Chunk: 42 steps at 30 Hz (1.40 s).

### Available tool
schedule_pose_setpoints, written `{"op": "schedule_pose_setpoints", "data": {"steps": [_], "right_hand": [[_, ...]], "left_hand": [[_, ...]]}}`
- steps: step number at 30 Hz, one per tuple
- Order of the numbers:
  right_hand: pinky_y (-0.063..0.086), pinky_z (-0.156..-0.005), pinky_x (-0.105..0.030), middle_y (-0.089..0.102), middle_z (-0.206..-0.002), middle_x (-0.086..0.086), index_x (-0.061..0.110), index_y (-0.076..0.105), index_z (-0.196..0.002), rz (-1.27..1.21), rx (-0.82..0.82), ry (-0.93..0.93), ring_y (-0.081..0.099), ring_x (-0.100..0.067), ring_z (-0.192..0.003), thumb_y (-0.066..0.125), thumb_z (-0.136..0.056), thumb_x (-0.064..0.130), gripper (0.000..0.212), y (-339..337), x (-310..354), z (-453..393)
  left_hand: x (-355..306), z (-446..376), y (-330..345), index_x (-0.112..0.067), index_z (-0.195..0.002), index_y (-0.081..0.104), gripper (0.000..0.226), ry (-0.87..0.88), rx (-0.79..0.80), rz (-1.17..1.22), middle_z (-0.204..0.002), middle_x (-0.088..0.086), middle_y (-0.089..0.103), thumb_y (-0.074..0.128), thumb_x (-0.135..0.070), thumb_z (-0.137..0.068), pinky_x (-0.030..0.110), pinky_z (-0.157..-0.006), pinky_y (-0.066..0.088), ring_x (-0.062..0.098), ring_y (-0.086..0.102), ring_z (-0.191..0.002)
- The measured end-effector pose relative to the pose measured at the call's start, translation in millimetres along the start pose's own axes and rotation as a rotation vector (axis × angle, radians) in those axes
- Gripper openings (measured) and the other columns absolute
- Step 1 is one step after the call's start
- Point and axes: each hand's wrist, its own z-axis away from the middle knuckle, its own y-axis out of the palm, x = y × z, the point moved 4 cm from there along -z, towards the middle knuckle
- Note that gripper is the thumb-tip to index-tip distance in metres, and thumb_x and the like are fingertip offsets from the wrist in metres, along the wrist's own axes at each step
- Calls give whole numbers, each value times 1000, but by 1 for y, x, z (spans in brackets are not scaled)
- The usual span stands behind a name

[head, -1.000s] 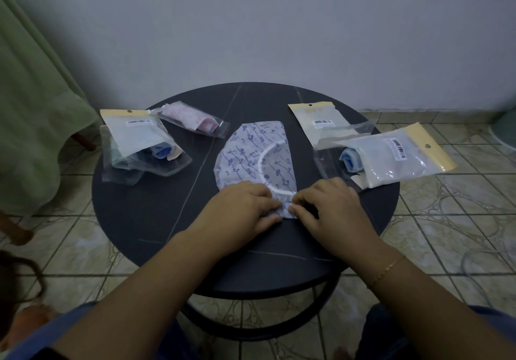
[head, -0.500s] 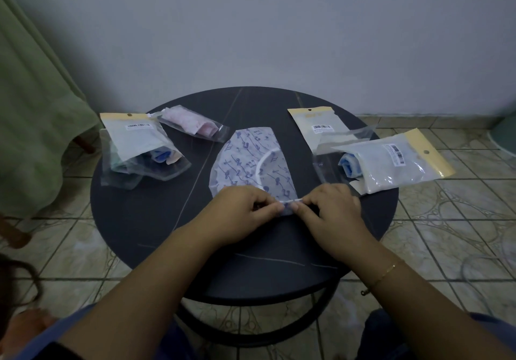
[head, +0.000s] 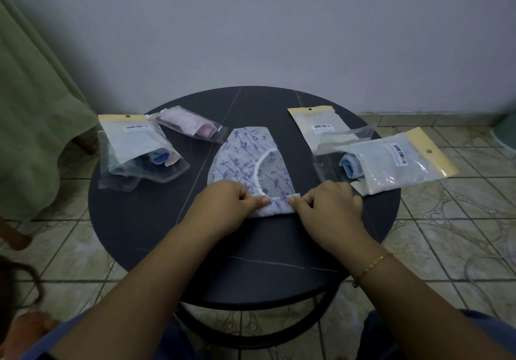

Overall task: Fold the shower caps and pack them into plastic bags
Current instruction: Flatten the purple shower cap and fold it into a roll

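The white shower cap with purple print [head: 248, 161] lies flat at frame centre on the round dark worktop [head: 145, 220]. Its near edge is rolled up — the left hand [head: 226, 206] and right hand [head: 326, 206] each have their grip clamped on one end of that roll, thumbs on top. Packed clear plastic bags with yellow headers [head: 396, 161] lie at centre right; others lie at upper left.

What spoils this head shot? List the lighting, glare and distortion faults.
Head view: dim, bluish light that flattens the dark round table; small glints on the bagged blue cap's plastic bag at right; wide-angle bending toward the frame edges, visible in the floor tiles; the patterned shower cap and both hands stay reasonably sharp.
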Motion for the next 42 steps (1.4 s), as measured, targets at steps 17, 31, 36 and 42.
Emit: {"op": "schedule_pose_setpoints", "data": {"steps": [17, 31, 36, 42], "right_hand": [[23, -82, -31, 50, -96, 6, 25, 64, -91, -59, -184, -255, 38, -18, -106, 62, -84, 43, 19, -3, 0, -3], [15, -81, -25, 53, -114, 15, 28, 63, -115, 25, -73, -465, 34, -8, -116, 51, -91, 45, 32, -6, 0, 3], [17, -84, -24, 42, -104, 20, 33, 59, -106, -33, 0, -410, 32, -5, -112, 55, -86, 49, 26, -9, -2, 5], [23, -84, -29, 46, -99, 12, 29, 61, -86, -132, 85, -260, 32, -9, -104, 48, -91, 48, 23, -6, 1, 0]], "left_hand": [[3, 4, -1, -29, -103, 61, 13, 333, -22, -192, -106, -14, 47, 56, -30, -91, 26, -83, 42, 7, 52, -99], [2, 5, -1, -33, -111, 66, 35, 449, -48, -297, -113, -18, 61, 57, -54, -84, 31, -87, 48, 5, 51, -108], [1, 8, -6, -30, -99, 71, 26, 479, -23, -231, -100, -15, 61, 53, -47, -90, 27, -77, 49, 1, 56, -91], [10, 4, -11, -30, -88, 69, 20, 323, -42, -23, -83, -9, 65, 61, -47, -84, 27, -74, 48, 4, 59, -80]]}}
